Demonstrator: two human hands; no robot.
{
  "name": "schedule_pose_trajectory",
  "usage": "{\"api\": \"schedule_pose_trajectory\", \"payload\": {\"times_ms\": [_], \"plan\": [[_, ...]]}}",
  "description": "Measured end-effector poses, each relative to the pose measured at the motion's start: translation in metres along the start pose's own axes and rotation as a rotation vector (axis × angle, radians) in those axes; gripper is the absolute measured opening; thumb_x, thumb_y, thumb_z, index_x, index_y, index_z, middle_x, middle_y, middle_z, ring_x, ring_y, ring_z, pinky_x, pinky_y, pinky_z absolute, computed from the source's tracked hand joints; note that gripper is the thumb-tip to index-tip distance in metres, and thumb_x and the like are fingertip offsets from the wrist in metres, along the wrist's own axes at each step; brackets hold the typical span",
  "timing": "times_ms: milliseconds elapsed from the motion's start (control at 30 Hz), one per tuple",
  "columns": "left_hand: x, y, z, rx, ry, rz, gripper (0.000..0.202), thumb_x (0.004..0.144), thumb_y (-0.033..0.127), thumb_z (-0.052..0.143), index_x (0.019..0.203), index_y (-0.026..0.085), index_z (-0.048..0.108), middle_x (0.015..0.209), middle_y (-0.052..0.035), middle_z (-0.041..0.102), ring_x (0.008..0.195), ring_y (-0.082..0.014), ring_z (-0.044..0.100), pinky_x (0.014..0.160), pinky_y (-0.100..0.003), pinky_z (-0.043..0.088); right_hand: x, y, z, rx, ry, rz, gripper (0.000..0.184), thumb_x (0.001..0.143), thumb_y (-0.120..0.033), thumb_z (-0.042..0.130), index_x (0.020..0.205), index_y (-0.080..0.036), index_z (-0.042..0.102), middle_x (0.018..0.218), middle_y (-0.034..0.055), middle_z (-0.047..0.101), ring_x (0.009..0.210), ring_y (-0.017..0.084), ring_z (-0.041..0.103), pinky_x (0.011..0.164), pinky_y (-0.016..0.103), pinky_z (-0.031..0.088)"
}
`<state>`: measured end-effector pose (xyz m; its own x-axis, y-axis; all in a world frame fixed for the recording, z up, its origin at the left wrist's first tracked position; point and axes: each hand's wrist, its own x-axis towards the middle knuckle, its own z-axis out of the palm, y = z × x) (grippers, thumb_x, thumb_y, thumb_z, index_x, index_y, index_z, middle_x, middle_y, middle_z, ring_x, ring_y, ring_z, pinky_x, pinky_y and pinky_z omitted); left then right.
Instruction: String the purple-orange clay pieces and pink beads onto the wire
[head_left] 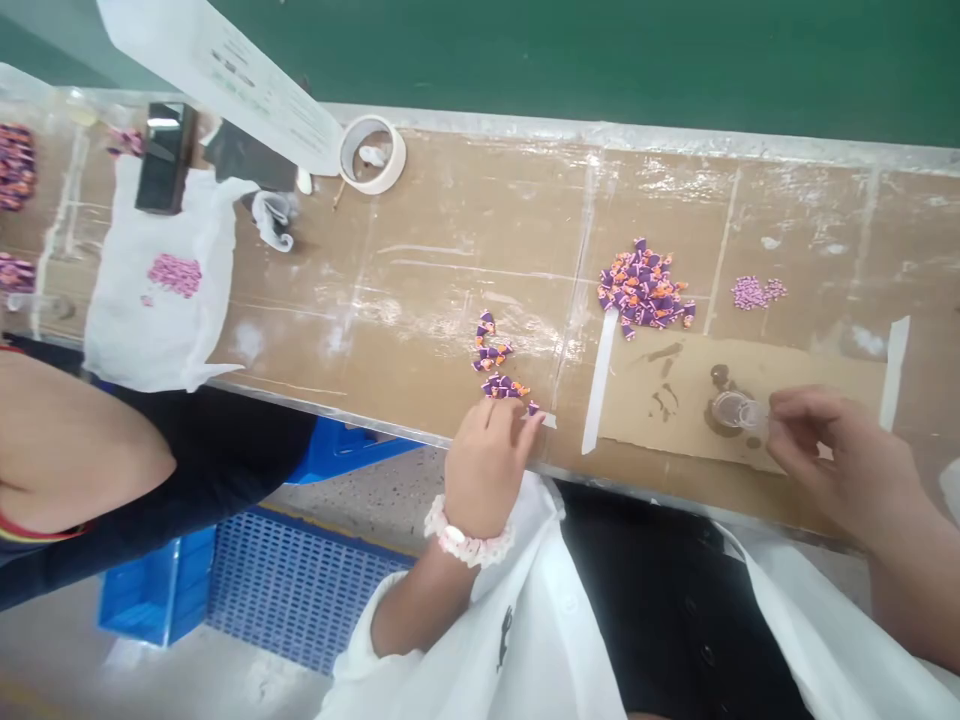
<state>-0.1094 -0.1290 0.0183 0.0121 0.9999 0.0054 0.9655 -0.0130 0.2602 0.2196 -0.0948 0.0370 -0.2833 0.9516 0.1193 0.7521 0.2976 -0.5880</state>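
Observation:
My left hand (487, 455) rests at the table's near edge, fingers curled over a small purple-and-orange piece (504, 388) from a short row (491, 352) of such pieces. My right hand (832, 455) pinches a small clear tube (754, 413) beside a small clear round cup (727, 408) on a cardboard sheet (810, 385). A larger heap of purple-and-orange pieces (643, 287) lies beyond the cardboard. A small cluster of pink pieces (756, 292) sits to its right.
A tape roll (373, 153) lies at the table's far side. A white plastic bag (154, 290) with pink pieces and a black box (166, 157) sit at left. Another person's arm (75, 450) is at left. Blue crates (262, 590) stand under the table.

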Motion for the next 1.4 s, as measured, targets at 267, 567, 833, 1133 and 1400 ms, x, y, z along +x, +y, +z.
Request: {"api": "schedule_pose_trajectory", "payload": {"times_ms": [267,567,833,1133,1400], "plan": [[-0.003,0.018,0.018,0.102,-0.062,0.050,0.015,0.095,0.020,0.044,0.090,0.017,0.058,0.086,-0.0076,0.062,0.074,-0.0198,0.061,0.064,-0.030,0.045,-0.003,0.004,-0.001,-0.048,-0.064,-0.004,0.016,0.082,-0.015,0.059,0.093,-0.025,0.052,0.082,0.0011,0.065,0.050,0.008,0.053,0.048,0.022,0.045],[0.003,0.015,0.027,0.004,0.020,0.171,0.020,0.092,0.011,0.035,0.095,0.015,0.054,0.087,-0.0092,0.058,0.082,-0.0204,0.060,0.076,-0.032,0.049,-0.007,0.004,-0.001,-0.049,-0.155,0.040,0.015,0.081,-0.018,0.057,0.094,-0.024,0.052,0.087,0.0011,0.066,0.063,0.013,0.062,0.058,0.025,0.049],[0.022,0.053,0.009,-0.881,-0.337,0.073,0.017,0.095,0.028,0.045,0.090,0.018,0.057,0.079,-0.0030,0.065,0.067,-0.0116,0.059,0.065,-0.025,0.048,-0.005,-0.003,-0.005,0.004,-0.126,-0.005,0.017,0.083,-0.014,0.057,0.096,-0.023,0.052,0.087,0.0015,0.064,0.064,0.011,0.059,0.057,0.025,0.048],[0.033,0.093,0.018,-1.943,-0.934,-0.293,0.026,0.081,0.036,0.071,0.085,0.015,0.055,0.060,0.0041,0.058,0.045,-0.0026,0.044,0.040,-0.014,0.029,0.007,-0.073,-0.002,0.497,0.081,0.059,0.026,0.079,0.000,0.056,0.079,-0.024,0.045,0.075,-0.0012,0.055,0.064,0.012,0.056,0.051,0.024,0.044],[0.030,0.090,0.011,-2.031,-0.986,-0.261,0.025,0.087,0.036,0.064,0.083,0.015,0.051,0.055,0.0091,0.039,0.044,-0.0010,0.027,0.041,-0.013,0.022,0.016,-0.079,0.005,0.546,-0.052,-0.058,0.029,0.077,0.004,0.055,0.081,-0.023,0.043,0.077,-0.0014,0.054,0.069,0.010,0.057,0.063,0.025,0.049]]}}
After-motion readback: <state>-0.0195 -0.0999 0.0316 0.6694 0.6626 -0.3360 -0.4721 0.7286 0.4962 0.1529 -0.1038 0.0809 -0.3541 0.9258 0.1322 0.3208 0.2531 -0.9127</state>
